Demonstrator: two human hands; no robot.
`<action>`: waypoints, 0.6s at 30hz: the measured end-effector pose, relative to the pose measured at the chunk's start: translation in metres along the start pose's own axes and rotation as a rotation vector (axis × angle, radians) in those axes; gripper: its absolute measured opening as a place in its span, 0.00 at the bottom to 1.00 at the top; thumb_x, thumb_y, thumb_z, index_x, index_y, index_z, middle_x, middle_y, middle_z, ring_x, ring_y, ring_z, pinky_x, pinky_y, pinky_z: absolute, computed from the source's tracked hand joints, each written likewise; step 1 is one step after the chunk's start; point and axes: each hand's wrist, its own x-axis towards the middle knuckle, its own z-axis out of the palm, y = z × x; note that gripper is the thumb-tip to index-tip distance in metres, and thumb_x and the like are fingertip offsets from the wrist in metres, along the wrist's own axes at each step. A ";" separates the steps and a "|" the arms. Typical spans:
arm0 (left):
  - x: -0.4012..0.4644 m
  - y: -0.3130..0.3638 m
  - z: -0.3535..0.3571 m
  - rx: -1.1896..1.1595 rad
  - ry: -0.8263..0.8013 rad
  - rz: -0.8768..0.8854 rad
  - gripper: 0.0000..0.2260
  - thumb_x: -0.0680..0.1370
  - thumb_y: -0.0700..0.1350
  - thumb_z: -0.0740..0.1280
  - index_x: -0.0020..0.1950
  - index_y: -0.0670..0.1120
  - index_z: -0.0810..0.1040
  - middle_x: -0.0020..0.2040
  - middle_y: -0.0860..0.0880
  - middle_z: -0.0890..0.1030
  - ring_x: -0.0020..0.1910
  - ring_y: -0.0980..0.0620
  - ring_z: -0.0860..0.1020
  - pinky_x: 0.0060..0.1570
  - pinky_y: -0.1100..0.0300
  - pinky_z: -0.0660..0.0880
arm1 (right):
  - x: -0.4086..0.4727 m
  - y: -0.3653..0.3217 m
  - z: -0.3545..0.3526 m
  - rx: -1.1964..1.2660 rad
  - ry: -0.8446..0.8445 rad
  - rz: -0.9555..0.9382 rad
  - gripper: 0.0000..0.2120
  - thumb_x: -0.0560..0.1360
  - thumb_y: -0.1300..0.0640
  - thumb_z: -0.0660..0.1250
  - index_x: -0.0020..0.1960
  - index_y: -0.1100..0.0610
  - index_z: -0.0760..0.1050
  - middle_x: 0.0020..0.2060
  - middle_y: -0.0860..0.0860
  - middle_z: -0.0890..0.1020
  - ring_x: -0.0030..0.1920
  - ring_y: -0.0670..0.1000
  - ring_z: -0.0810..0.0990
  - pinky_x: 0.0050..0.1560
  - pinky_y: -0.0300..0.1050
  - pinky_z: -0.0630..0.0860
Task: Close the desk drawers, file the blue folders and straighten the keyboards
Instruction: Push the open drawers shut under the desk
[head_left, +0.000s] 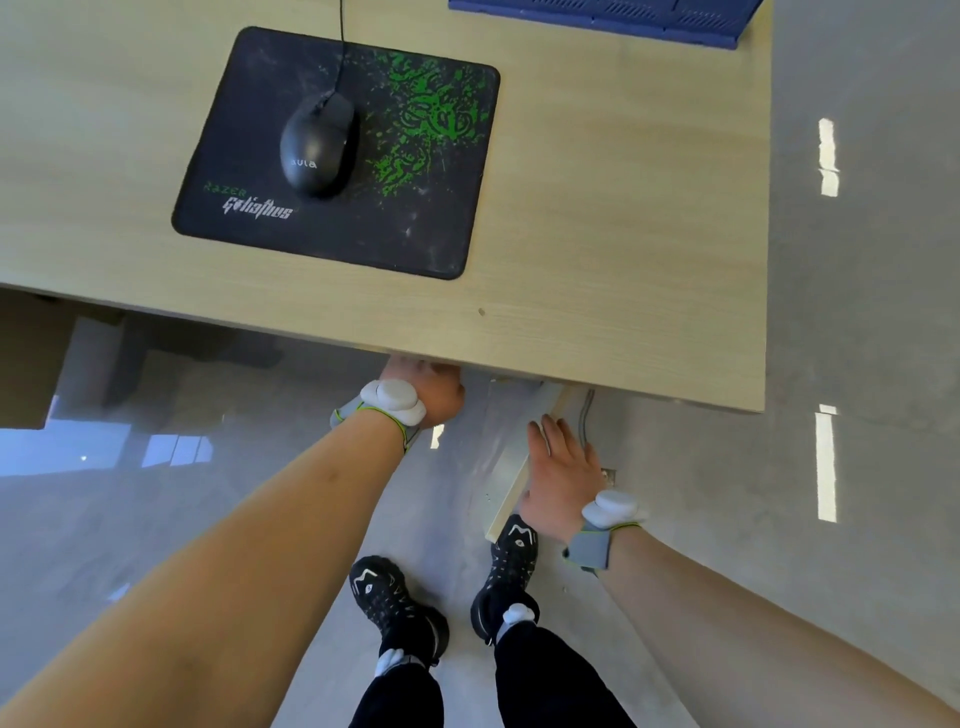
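Note:
A light wooden desk (597, 249) fills the upper half of the head view. Below its front edge a pale drawer or cabinet front (506, 467) sticks out towards me, seen edge-on. My right hand (563, 478) lies flat against that panel with the fingers spread. My left hand (431, 387) reaches under the desk's front edge; its fingers are hidden by the desktop. A blue folder or tray (613, 18) lies at the far edge of the desk, cut off by the frame. No keyboard is in view.
A black mouse (318, 145) with its cable sits on a black and green mouse pad (337, 156). My two black shoes (395, 603) stand on the glossy grey floor (857, 312), which stretches to the right of the desk. A grey cable (587, 415) hangs under the desk.

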 end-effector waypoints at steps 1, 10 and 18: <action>-0.006 0.000 0.002 0.018 0.043 0.001 0.06 0.78 0.46 0.58 0.45 0.45 0.70 0.50 0.41 0.82 0.47 0.40 0.77 0.47 0.54 0.67 | -0.002 -0.002 0.002 -0.011 -0.003 0.000 0.40 0.71 0.52 0.63 0.79 0.54 0.52 0.79 0.51 0.54 0.79 0.56 0.51 0.75 0.61 0.56; -0.038 0.004 0.027 -0.067 0.133 0.008 0.33 0.70 0.49 0.67 0.73 0.43 0.63 0.68 0.40 0.71 0.69 0.38 0.68 0.72 0.44 0.63 | -0.003 -0.019 0.025 -0.028 0.075 0.120 0.25 0.45 0.60 0.75 0.43 0.57 0.78 0.40 0.55 0.77 0.36 0.58 0.77 0.34 0.48 0.71; -0.084 -0.009 0.064 -0.370 -0.197 -0.008 0.22 0.79 0.45 0.59 0.74 0.49 0.69 0.64 0.48 0.81 0.62 0.42 0.78 0.59 0.49 0.77 | -0.020 -0.026 0.019 -0.072 -0.034 0.045 0.23 0.72 0.53 0.63 0.66 0.54 0.64 0.55 0.53 0.75 0.52 0.58 0.78 0.42 0.49 0.68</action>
